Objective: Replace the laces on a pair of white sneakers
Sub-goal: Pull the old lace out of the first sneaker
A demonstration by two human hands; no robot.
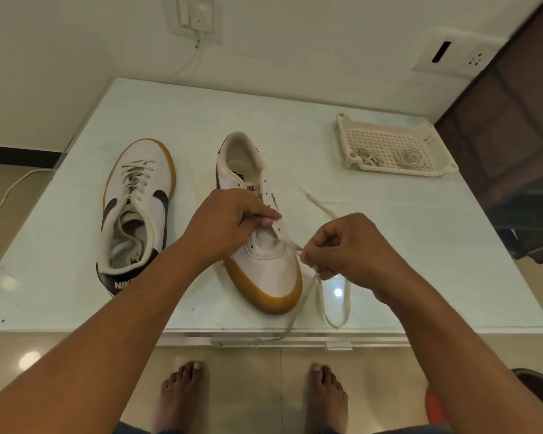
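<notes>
Two white sneakers with gum soles lie on the pale glass table [420,245]. The left sneaker [138,211] is laced and points away from me. The right sneaker [261,245] points its toe toward me and has bare upper eyelets. My left hand [226,223] rests over its tongue, fingers curled and pinching at the eyelet row. My right hand [351,245] pinches a white lace [320,296] beside the toe. The lace runs from the lowest eyelets, loops on the table and hangs over the front edge.
A white perforated plastic tray [386,145] at the back right holds two coiled laces. Wall sockets and a white cable sit behind the table. A dark wooden piece stands at the right. My bare feet are on the floor below the table edge.
</notes>
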